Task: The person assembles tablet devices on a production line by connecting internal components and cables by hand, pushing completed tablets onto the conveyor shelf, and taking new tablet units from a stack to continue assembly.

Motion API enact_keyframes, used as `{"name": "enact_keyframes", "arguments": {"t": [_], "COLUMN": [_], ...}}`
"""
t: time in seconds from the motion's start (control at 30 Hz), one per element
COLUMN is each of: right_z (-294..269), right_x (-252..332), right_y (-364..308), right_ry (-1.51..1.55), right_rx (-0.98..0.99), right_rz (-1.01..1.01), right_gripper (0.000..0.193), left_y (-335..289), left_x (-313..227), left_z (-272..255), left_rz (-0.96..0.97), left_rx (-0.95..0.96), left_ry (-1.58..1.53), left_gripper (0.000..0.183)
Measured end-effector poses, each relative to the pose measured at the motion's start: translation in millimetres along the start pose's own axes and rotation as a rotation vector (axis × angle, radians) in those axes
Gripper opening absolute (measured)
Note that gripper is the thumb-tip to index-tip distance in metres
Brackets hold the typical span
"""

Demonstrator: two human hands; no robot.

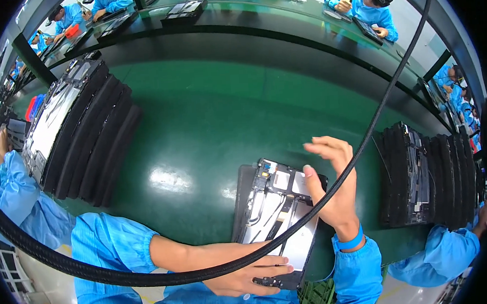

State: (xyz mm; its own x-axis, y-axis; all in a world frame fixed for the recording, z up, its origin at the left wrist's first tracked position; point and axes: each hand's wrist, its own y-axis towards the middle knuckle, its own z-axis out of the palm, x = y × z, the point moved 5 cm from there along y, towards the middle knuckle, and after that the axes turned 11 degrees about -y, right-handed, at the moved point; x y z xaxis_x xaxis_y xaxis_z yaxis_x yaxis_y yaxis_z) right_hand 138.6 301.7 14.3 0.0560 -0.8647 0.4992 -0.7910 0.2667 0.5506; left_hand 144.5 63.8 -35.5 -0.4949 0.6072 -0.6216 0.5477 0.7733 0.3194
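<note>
An opened flat device (pixel 278 217), a tablet-like assembly with silver shields, cables and a small circuit board, lies in a black tray on the green table (pixel 208 126). My left hand (pixel 245 277) rests on the tray's near edge, fingers curled over its corner. My right hand (pixel 332 183) hovers above the device's far right corner, fingers spread, holding nothing that I can see. A thick black cable (pixel 365 139) hangs across the view in front of both arms.
A slanted stack of black trays topped by another opened device (pixel 71 123) stands at the left. A second stack of trays (pixel 423 174) stands at the right. People in blue coats work at both sides and across the far bench (pixel 368 8).
</note>
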Motion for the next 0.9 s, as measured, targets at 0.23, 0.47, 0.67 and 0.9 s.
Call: {"name": "enact_keyframes", "arguments": {"t": [0.23, 0.47, 0.67, 0.9], "right_z": [45.8, 50.4, 48.9, 47.0], "right_x": [12.5, 7.2, 6.2, 7.3], "right_y": [-5.4, -5.5, -5.7, -5.7], "right_ry": [0.009, 0.063, 0.074, 0.065], "right_rx": [0.247, 0.221, 0.237, 0.226], "right_rz": [-0.061, -0.023, 0.017, 0.018], "right_gripper": [0.026, 0.016, 0.015, 0.014], "left_y": [-14.4, -43.6, -42.1, -46.0], "left_x": [22.9, 63.6, 65.8, 67.4], "left_z": [-60.8, -101.8, -100.1, -103.0], "left_rz": [0.047, -0.266, -0.280, -0.181], "left_rx": [-0.522, -0.666, -0.621, -0.523], "left_ry": [0.195, 0.368, 0.390, 0.416], "left_gripper": [0.026, 0.029, 0.030, 0.032]}}
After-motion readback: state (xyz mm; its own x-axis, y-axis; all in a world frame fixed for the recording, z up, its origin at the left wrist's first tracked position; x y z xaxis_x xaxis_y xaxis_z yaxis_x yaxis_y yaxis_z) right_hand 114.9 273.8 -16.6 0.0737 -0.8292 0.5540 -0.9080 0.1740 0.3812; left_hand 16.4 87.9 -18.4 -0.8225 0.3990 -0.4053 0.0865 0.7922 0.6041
